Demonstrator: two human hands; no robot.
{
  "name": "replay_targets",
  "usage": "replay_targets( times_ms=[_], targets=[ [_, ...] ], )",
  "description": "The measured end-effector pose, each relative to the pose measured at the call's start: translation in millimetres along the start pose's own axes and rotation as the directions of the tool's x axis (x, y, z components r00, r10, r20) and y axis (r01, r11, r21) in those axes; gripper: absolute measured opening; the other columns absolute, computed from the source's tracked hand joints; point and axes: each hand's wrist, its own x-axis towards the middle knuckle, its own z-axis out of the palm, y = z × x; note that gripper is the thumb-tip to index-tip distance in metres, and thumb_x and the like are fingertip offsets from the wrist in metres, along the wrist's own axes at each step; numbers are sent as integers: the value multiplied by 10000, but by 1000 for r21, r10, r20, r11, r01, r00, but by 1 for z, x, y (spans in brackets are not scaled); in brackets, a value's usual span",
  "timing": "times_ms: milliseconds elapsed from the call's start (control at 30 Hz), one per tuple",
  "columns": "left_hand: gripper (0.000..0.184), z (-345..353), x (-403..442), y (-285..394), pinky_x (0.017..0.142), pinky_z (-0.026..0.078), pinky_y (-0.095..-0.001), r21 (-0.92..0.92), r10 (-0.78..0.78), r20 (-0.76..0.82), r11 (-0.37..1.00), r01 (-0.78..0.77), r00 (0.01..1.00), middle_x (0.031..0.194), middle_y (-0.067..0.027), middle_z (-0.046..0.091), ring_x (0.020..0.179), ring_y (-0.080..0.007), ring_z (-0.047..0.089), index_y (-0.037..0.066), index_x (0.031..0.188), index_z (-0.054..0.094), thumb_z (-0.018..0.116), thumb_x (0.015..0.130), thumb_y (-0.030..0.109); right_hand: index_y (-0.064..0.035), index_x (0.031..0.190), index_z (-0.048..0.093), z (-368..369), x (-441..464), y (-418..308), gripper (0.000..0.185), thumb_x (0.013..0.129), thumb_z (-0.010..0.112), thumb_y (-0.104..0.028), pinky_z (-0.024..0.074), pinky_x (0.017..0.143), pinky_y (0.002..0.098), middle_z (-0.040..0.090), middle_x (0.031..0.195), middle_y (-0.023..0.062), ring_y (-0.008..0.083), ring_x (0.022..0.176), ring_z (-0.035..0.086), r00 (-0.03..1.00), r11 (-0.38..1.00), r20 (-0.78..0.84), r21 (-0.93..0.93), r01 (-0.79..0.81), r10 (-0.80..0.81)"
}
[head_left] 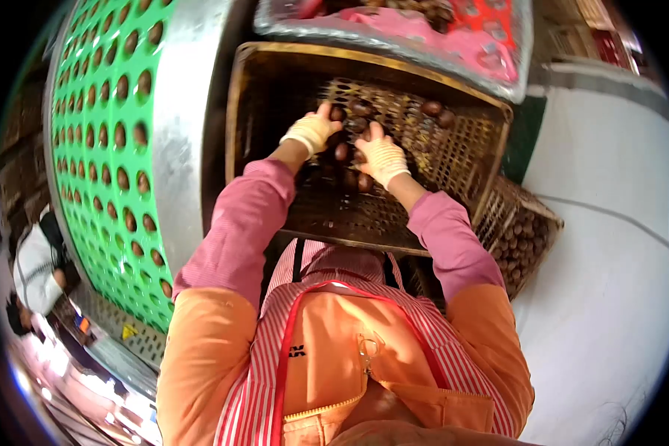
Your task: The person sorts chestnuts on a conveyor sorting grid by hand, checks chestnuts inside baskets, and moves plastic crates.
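Both my hands reach into a dark, worn plastic crate (pixel 468 175) with a perforated bottom. My left hand (pixel 310 132), in a cream glove with bare fingertips, is closed at the fingertips round a brown egg (pixel 337 114). Facing it, my right hand (pixel 381 154), gloved the same way, curls its fingers among several brown eggs; its grip is partly hidden. Between the hands lie more dark brown eggs (pixel 341 152), and others rest below them near the crate's middle. Two brown eggs (pixel 438 113) sit apart towards the crate's right side.
Left of the crate, a metal edge (pixel 182 134) borders a green holed belt (pixel 111 156) carrying rows of brown eggs. A plastic-lined container (pixel 416 30) with pink and red trays adjoins the far side. Another filled crate (pixel 516 238) stands lower right. A person (pixel 37 267) is at far left.
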Motion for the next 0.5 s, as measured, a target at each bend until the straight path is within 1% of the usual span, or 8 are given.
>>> replay_targets(
  times_ms=[133, 233, 267, 300, 333, 400, 433, 500],
  targets=[
    [700, -2, -14, 9, 975, 461, -445, -342, -132, -219, 938, 50, 967, 1250, -321, 407, 1083, -468, 527, 176, 1281, 556, 820, 646, 305, -195, 1248, 545, 8, 8, 6, 612, 692, 795, -242, 504, 920, 464, 283, 1439, 202, 415, 1066, 580, 998, 998, -37, 33, 57, -55],
    [709, -15, -44, 20, 969, 449, -445, -615, -181, -403, 780, -119, 897, 1166, -311, 500, 1092, -460, 512, 161, 1273, 570, 799, 651, 412, -112, 1282, 541, -4, 4, -8, 658, 693, 795, -256, 492, 926, 436, 421, 1335, 207, 388, 1069, 587, 994, 980, -33, 175, -92, 99],
    [647, -26, -66, 24, 916, 480, -418, -676, -194, -476, 705, -216, 857, 1105, -244, 554, 1010, -376, 574, 128, 1261, 573, 793, 701, 367, -81, 1284, 541, -1, 1, -7, 663, 697, 791, -263, 487, 924, 428, 494, 1266, 203, 376, 1069, 589, 981, 938, -39, 303, -168, 189],
    [539, -33, -86, 23, 821, 511, -359, -777, -140, -534, 469, -419, 834, 1014, -142, 584, 874, -255, 602, 84, 1211, 588, 781, 757, 301, -75, 1275, 548, 11, 4, 3, 640, 717, 782, -282, 484, 917, 412, 548, 1186, 171, 361, 1032, 599, 972, 973, -231, 229, 5, 49],
    [477, -60, -132, 32, 705, 496, -281, -894, -139, -435, 181, -410, 890, 963, -64, 571, 787, -150, 579, 55, 1200, 563, 755, 799, 227, -68, 1266, 555, 24, 11, 16, 618, 737, 773, -302, 480, 909, 395, 603, 1106, 138, 345, 995, 609, 909, 978, -404, 130, 163, -98],
    [526, -59, -190, 21, 621, 469, -251, -842, -151, -458, -244, -482, 876, 965, -43, 554, 786, -119, 574, 45, 1221, 524, 743, 800, 272, -78, 1256, 550, 28, 24, 29, 631, 742, 786, -358, 520, 832, 400, 621, 1035, 96, 294, 923, 618, 964, 607, -250, 781, 148, 86],
    [518, -58, -221, 13, 586, 464, -254, -790, -179, -501, -304, -532, 847, 902, -26, 552, 739, -105, 556, 38, 1204, 536, 722, 806, 313, -97, 1244, 561, 8, 12, 19, 600, 754, 776, -368, 527, 729, 382, 618, 1064, 88, 257, 886, 619, 985, 336, -123, 939, 76, 122],
    [506, -49, -298, 3, 536, 467, -276, -652, -314, -568, -393, -649, 761, 844, -11, 532, 685, -105, 558, 37, 1165, 542, 687, 817, 374, -146, 1208, 572, -45, -26, -33, 536, 762, 769, -368, 477, 469, 299, 613, 1098, 77, 168, 805, 612, 994, -208, 67, 977, -46, 92]
  ],
)
